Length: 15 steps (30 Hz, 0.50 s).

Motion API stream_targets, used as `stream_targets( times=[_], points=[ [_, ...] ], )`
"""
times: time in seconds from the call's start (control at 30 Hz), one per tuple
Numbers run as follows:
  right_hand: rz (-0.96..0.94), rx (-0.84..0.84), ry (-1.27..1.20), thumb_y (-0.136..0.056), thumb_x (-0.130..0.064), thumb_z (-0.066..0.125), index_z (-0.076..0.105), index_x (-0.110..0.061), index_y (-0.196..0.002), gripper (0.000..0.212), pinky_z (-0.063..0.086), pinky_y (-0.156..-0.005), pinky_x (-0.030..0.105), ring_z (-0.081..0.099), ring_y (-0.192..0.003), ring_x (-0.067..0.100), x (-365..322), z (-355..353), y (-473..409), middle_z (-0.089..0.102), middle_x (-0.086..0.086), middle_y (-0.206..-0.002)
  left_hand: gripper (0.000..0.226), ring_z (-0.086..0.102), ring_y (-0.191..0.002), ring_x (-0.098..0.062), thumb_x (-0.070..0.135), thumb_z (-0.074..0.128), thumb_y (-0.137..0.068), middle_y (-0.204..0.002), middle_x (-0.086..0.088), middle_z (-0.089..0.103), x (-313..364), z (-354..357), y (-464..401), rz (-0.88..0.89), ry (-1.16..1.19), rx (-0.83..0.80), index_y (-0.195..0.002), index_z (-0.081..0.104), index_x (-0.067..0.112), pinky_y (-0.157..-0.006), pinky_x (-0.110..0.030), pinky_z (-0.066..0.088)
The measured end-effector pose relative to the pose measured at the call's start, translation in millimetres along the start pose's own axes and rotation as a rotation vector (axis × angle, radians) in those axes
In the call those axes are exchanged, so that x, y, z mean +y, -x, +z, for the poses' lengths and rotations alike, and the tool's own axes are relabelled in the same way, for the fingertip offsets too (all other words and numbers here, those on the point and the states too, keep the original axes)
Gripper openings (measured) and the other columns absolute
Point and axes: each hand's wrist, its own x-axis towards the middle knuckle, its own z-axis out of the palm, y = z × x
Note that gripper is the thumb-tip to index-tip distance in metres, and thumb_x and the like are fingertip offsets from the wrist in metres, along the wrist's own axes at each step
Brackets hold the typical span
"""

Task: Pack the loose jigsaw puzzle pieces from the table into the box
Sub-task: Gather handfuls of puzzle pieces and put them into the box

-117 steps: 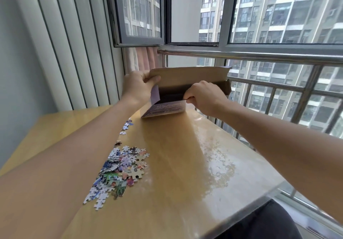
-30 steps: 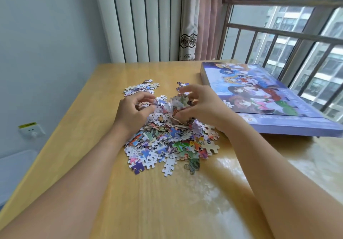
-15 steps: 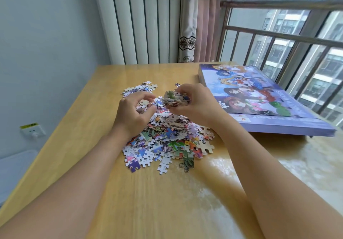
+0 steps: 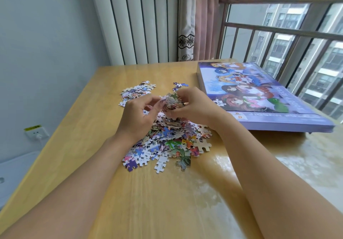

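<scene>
- Head view showed us both hands raised over the main pile of puzzle pieces [image 4: 167, 138] in the middle of the worktop [image 4: 83, 127].
- We saw the right hand [image 4: 194, 106] with its fingers curled and clamped on a small stack of pieces [image 4: 171, 102], held just above the pile.
- We saw the left hand [image 4: 138, 116] close beside it, its fingers [image 4: 157, 106] bent and pinching the left edge of the same stack.
- We found the pile spread loosely on the worktop under and in front of both hands, with single pieces at its near edge.
- We noted a smaller patch of pieces [image 4: 137, 91] lying farther back to the left, and a few more pieces [image 4: 179, 85] behind the hands.
- We saw the box [image 4: 259, 97] lying flat on the worktop to the right of the pile, picture side up, near the window railing [image 4: 278, 30].
- We could not tell from this view whether the box was open.
- We noticed a wall socket [image 4: 36, 132] low on the left.
</scene>
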Motion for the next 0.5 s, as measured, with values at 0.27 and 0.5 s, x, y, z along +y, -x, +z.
stream_targets(
  times=[0.27,0.5],
  points=[
    [0.01,0.052,0.162,-0.076,-0.024,0.085,0.059,-0.018,-0.07,0.027,0.035,-0.044,0.022,0.048,-0.054,0.013,-8.2,-2.5,3.6,0.057,-0.001,-0.064,0.031,0.069,-0.077,-0.003,0.035,0.047,-0.102,-0.078,0.009,0.071,0.8,-1.1,2.4,-0.102,0.02,0.064,-0.097,0.072,0.018,-0.059,-0.016,0.048],
    [0.013,0.165,0.071,-0.076,-0.028,0.085,0.065,-0.011,-0.074,0.027,0.042,-0.043,0.025,0.05,-0.05,0.015,-21.1,-6.9,25.4,0.059,0.003,-0.062,0.025,0.066,-0.082,-0.005,0.032,0.051,-0.098,-0.087,0.01,0.071,9.2,-8.6,1.8,0.012,-0.107,0.014,-0.101,0.073,0.019,-0.071,-0.025,0.053]
  ],
)
